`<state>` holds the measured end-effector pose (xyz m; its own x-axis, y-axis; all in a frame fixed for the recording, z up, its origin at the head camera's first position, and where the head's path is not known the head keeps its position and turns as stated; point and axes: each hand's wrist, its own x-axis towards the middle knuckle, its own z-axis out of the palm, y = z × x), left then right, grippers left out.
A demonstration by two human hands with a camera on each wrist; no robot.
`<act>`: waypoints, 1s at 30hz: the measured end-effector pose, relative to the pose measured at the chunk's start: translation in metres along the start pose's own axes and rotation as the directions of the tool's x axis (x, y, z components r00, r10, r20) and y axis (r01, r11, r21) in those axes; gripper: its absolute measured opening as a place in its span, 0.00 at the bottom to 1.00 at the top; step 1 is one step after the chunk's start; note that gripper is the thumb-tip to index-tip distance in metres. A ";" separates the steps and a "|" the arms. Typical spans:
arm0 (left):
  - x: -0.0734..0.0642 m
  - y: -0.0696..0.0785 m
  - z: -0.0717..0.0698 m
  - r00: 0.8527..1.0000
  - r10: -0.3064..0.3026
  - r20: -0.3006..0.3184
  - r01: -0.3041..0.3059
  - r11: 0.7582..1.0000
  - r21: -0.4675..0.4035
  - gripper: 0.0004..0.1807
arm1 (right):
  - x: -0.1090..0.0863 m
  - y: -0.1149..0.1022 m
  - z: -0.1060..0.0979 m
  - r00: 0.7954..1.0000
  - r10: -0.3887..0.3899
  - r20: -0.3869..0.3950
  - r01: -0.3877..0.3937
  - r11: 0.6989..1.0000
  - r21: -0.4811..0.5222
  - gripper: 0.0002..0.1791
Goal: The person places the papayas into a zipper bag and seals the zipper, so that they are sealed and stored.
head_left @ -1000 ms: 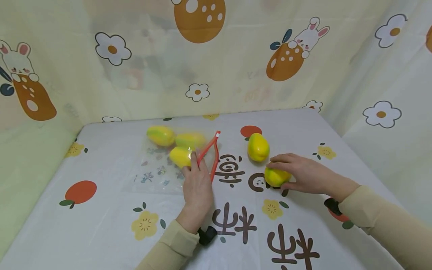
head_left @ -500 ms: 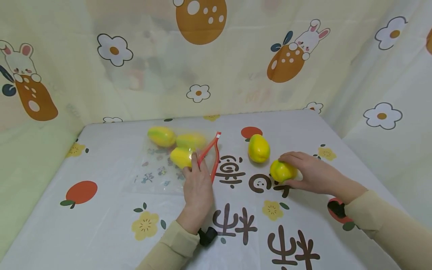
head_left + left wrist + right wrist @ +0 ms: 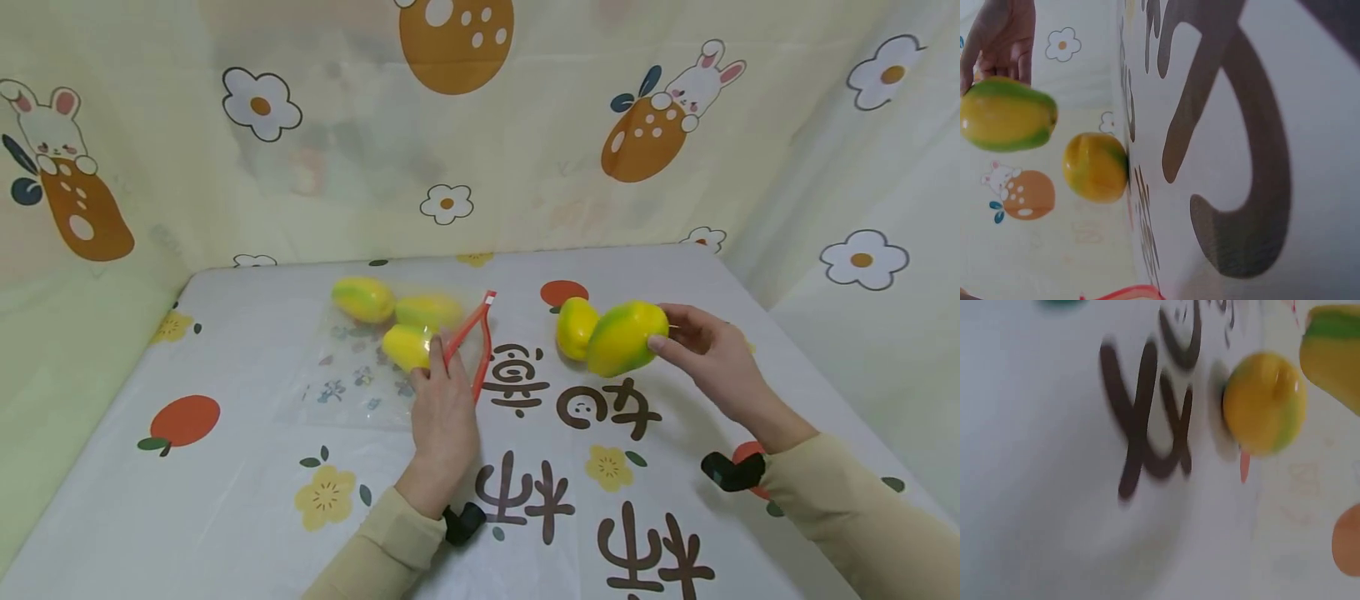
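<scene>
My right hand [image 3: 708, 354] pinches a yellow-green mango [image 3: 626, 337] by its end, thumb in front and fingers behind. The left wrist view shows this mango [image 3: 1007, 115] raised off the table. A second mango [image 3: 573, 327] sits on the table just behind it, partly covered in the head view. To the left lies a clear zip bag [image 3: 348, 408] with a red zip edge [image 3: 486, 342] spread apart at its mouth. My left hand [image 3: 444, 421] holds the bag at that mouth, fingertips beside the red edge. Inside the bag are three mangoes [image 3: 363, 300].
A white printed cloth [image 3: 225, 500] with fruit, flowers and dark characters covers the table. Cream curtains [image 3: 337, 192] with rabbits and flowers stand behind and at both sides. Each wrist wears a small black camera [image 3: 465, 523].
My right hand has lifted the mango off the table and turned it lengthwise, its free end toward the left. My left hand stays at the bag's mouth.
</scene>
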<state>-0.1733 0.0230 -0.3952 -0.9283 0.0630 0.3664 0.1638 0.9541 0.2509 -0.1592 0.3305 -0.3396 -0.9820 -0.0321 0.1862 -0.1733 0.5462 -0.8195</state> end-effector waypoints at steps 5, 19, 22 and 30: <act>0.000 0.002 0.001 1.000 -0.002 -0.026 0.002 1.000 -0.007 0.38 | 0.007 -0.012 0.026 0.993 0.110 0.045 -0.119 0.916 0.383 0.18; -0.001 0.000 -0.002 0.999 -0.025 0.030 0.027 0.998 -0.062 0.43 | 0.033 -0.047 0.130 0.895 0.389 0.217 -0.444 0.744 0.499 0.33; -0.002 0.001 -0.002 0.999 -0.018 0.034 0.020 0.998 -0.062 0.42 | 0.037 -0.044 0.138 0.880 0.425 0.213 -0.469 0.707 0.530 0.34; -0.001 0.001 -0.003 0.999 -0.001 0.037 0.003 0.999 -0.032 0.41 | 0.042 -0.035 0.144 0.880 0.413 0.236 -0.473 0.704 0.529 0.33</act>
<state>-0.1710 0.0226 -0.3932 -0.9403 0.0726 0.3324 0.1719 0.9445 0.2801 -0.2055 0.1893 -0.3815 -0.9531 0.0004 -0.3027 0.3024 -0.0432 -0.9522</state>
